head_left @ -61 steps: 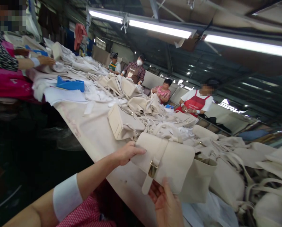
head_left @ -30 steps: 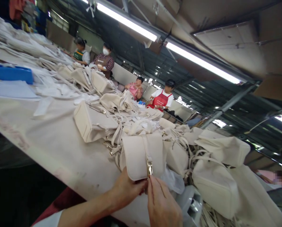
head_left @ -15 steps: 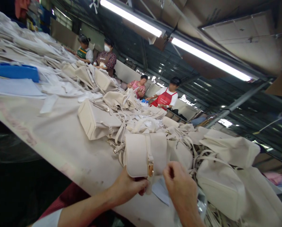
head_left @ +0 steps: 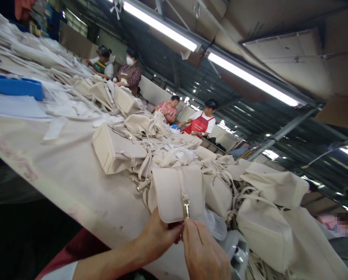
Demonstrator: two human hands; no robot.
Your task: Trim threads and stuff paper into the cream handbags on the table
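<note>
A cream handbag [head_left: 175,190] is in front of me, its flap facing up and a narrow strap running down the middle to a shiny gold clasp [head_left: 186,209]. My left hand [head_left: 158,239] grips the bag from below at the flap's lower edge, thumb toward the clasp. Closed in a pinch, my right hand [head_left: 206,249] is just under the clasp, its fingertips meeting the left thumb. What the right fingers pinch is hidden by the hand itself.
More cream bags [head_left: 120,149] lie heaped along the table [head_left: 74,171], others [head_left: 264,225] on the right. Clear plastic [head_left: 236,249] is beside my right hand. A blue object [head_left: 14,87] and white sheets [head_left: 13,105] lie at left. Several co-workers [head_left: 201,122] are across the table.
My right hand has moved left from beside the bag to the clasp's lower end, its fingers now pinched there. My left hand keeps its grip. The bag has tilted slightly.
</note>
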